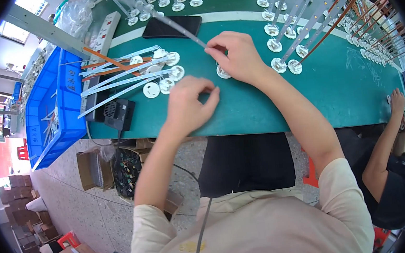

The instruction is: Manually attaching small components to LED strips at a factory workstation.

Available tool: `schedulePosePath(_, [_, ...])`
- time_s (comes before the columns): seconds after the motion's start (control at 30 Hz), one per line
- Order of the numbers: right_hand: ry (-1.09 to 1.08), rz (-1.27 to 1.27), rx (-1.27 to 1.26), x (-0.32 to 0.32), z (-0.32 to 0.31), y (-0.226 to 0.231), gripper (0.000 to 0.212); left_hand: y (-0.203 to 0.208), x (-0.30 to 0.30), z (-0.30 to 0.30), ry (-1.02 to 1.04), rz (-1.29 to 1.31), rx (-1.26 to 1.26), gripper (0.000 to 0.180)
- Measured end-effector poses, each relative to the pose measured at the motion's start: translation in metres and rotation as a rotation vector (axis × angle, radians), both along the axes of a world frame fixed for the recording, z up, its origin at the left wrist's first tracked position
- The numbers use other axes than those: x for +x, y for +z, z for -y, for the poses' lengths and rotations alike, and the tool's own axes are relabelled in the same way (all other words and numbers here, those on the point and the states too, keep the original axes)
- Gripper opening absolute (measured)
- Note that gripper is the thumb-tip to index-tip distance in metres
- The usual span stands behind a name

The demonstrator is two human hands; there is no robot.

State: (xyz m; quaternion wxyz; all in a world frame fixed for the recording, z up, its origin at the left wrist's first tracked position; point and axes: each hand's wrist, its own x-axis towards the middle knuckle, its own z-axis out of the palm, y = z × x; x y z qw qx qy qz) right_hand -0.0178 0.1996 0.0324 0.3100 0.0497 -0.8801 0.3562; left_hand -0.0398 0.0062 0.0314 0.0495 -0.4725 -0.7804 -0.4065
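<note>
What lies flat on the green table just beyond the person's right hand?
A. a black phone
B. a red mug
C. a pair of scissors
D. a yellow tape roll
A: a black phone lies on the green table just past the right hand.

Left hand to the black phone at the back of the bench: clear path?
Probably yes. The left hand is over bare green mat, and the phone lies ahead; only a thin white strip crosses over it. The right hand sits off to the side.
</note>
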Motion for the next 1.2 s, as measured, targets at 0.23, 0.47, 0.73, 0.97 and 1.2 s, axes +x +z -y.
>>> schedulePosePath(0.23, [0.001,0.143,-0.097,0.004,-0.008,0.002,0.013,0.003,-0.033,-0.042,0.082,-0.108,-0.167,0.049])
schedulePosePath(0.47, [-0.085,0.134,-0.271,0.014,-0.016,0.003,0.015,0.000,-0.050,-0.061,-0.051,-0.096,-0.175,0.061])
schedulePosePath(0.73, [0.028,0.028,-0.145,0.027,-0.005,0.003,0.013,-0.023,-0.063,-0.059,-0.151,-0.181,-0.005,0.041])
schedulePosePath(0.97, [-0.038,-0.031,-0.168,0.025,-0.007,-0.010,0.010,-0.020,-0.078,-0.049,-0.332,-0.212,0.148,0.041])
schedulePosePath(1.2, [-0.060,-0.154,-0.102,0.021,-0.010,-0.010,0.010,-0.008,-0.083,-0.045,-0.414,0.015,0.099,0.038])
